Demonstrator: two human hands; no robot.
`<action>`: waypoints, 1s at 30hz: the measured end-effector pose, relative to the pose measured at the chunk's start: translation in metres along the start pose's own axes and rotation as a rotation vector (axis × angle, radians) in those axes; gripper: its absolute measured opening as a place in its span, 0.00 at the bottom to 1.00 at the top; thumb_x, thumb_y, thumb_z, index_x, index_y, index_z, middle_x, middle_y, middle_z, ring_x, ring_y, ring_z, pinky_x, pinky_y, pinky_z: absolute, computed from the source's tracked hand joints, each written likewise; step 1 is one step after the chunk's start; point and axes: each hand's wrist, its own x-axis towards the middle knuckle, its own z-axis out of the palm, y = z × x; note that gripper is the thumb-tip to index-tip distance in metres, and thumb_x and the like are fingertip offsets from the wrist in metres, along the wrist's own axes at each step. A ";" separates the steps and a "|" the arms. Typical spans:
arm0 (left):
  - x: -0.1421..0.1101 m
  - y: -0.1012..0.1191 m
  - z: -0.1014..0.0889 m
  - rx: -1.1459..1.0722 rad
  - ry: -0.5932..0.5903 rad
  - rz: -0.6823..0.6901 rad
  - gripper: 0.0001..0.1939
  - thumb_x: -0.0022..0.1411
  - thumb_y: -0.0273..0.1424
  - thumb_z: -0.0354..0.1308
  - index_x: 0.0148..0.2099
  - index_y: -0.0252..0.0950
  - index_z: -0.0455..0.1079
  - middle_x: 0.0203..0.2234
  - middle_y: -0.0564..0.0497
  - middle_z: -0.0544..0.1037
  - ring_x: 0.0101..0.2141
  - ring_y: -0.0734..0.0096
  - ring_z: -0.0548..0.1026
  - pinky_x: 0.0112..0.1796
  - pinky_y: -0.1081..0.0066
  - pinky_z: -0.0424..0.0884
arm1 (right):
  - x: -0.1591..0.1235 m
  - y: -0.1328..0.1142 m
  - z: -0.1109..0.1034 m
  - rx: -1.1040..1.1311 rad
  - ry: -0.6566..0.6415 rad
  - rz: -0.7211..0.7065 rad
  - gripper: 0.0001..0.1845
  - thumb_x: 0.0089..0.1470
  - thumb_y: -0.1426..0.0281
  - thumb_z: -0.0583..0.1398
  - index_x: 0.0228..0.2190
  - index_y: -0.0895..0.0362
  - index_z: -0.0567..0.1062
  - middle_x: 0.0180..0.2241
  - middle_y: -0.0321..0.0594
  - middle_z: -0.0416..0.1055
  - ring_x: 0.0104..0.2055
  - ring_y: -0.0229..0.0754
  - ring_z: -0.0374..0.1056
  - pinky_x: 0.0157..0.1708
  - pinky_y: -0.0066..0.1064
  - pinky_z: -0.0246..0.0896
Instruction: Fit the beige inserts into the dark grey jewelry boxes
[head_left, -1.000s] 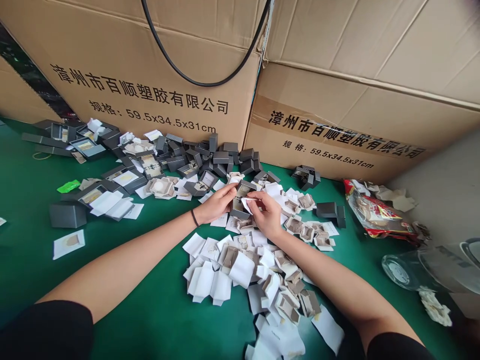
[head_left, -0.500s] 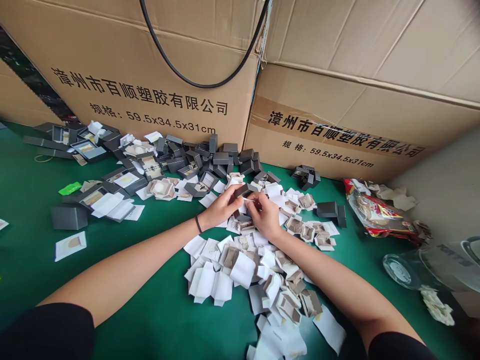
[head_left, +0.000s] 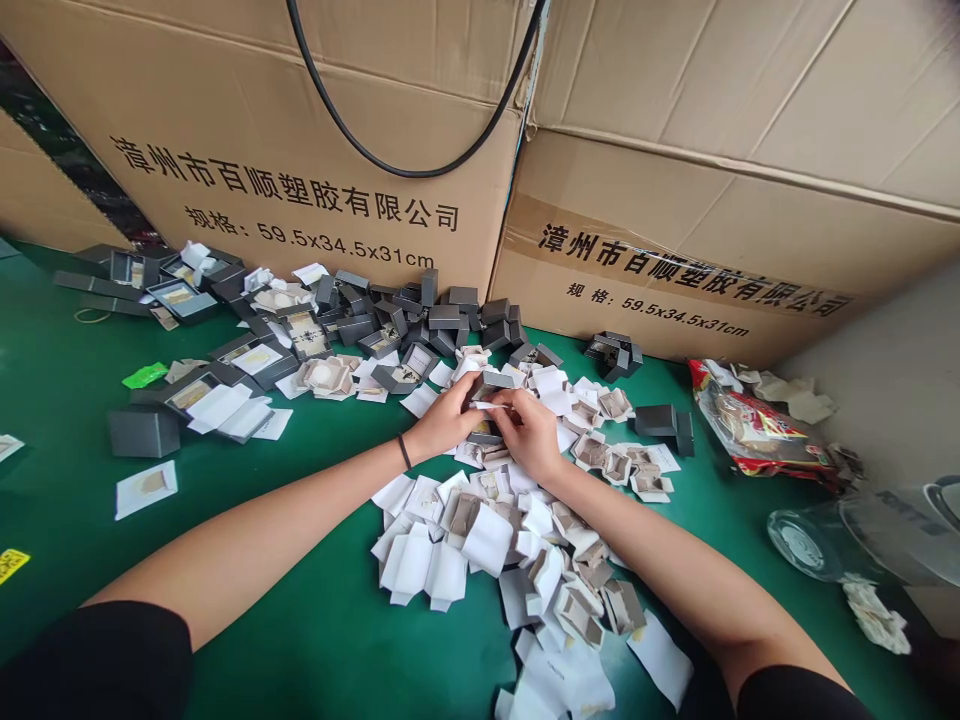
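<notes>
Grey box (head_left: 496, 381) braced in my half-curled left hand (head_left: 442, 420), likely for steadiness; my right hand (head_left: 531, 435), nearly closed, pinches white card (head_left: 487, 405) against it.

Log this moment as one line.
left hand: holding dark box | right hand: pinching white slip | nearer: paper inserts | behind: cardboard cartons

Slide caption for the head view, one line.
Left hand and right hand meet at white paper and a dark box, amid loose paper inserts on a green table.
</notes>
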 end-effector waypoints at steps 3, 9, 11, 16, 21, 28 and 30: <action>0.001 -0.003 0.002 0.038 0.038 0.008 0.22 0.51 0.20 0.50 0.50 0.35 0.61 0.42 0.48 0.71 0.43 0.66 0.69 0.46 0.66 0.65 | 0.000 0.001 0.000 -0.010 -0.023 -0.043 0.04 0.56 0.73 0.53 0.31 0.55 0.68 0.32 0.39 0.71 0.32 0.38 0.66 0.29 0.28 0.62; 0.004 -0.003 0.003 -0.019 0.044 0.029 0.25 0.45 0.17 0.51 0.48 0.33 0.62 0.42 0.47 0.71 0.45 0.65 0.69 0.49 0.65 0.63 | 0.000 0.001 0.000 -0.027 -0.013 -0.096 0.05 0.55 0.75 0.53 0.34 0.54 0.68 0.32 0.38 0.71 0.32 0.39 0.66 0.30 0.30 0.62; 0.004 -0.001 0.003 -0.039 0.043 0.019 0.26 0.43 0.16 0.50 0.47 0.33 0.62 0.41 0.48 0.72 0.44 0.65 0.70 0.49 0.65 0.64 | 0.000 0.000 0.000 -0.032 -0.015 -0.116 0.06 0.55 0.75 0.54 0.34 0.54 0.69 0.32 0.39 0.72 0.33 0.39 0.66 0.31 0.30 0.62; 0.004 0.001 0.004 -0.069 0.052 -0.015 0.27 0.42 0.14 0.49 0.47 0.33 0.63 0.40 0.48 0.72 0.44 0.64 0.70 0.48 0.65 0.65 | 0.001 -0.002 0.000 -0.031 -0.010 -0.138 0.07 0.56 0.76 0.53 0.35 0.54 0.69 0.32 0.39 0.73 0.33 0.39 0.66 0.33 0.32 0.63; 0.003 0.000 0.004 -0.067 0.056 -0.019 0.27 0.43 0.15 0.50 0.48 0.33 0.63 0.40 0.48 0.72 0.44 0.64 0.70 0.48 0.65 0.64 | 0.002 -0.001 -0.001 -0.057 -0.021 -0.153 0.08 0.56 0.75 0.53 0.37 0.54 0.69 0.33 0.39 0.72 0.34 0.40 0.65 0.34 0.33 0.64; 0.001 -0.002 0.003 -0.097 0.045 -0.028 0.22 0.46 0.18 0.52 0.46 0.35 0.63 0.40 0.50 0.71 0.43 0.66 0.69 0.48 0.65 0.64 | 0.003 0.003 -0.003 -0.120 -0.099 -0.212 0.09 0.57 0.76 0.49 0.35 0.55 0.68 0.33 0.41 0.71 0.34 0.41 0.63 0.33 0.33 0.63; 0.000 -0.001 0.003 -0.097 0.042 -0.038 0.21 0.47 0.19 0.53 0.46 0.35 0.62 0.40 0.50 0.71 0.44 0.65 0.69 0.48 0.65 0.63 | 0.003 0.005 -0.003 -0.106 -0.109 -0.229 0.09 0.57 0.76 0.48 0.35 0.55 0.66 0.32 0.42 0.69 0.33 0.41 0.63 0.32 0.32 0.62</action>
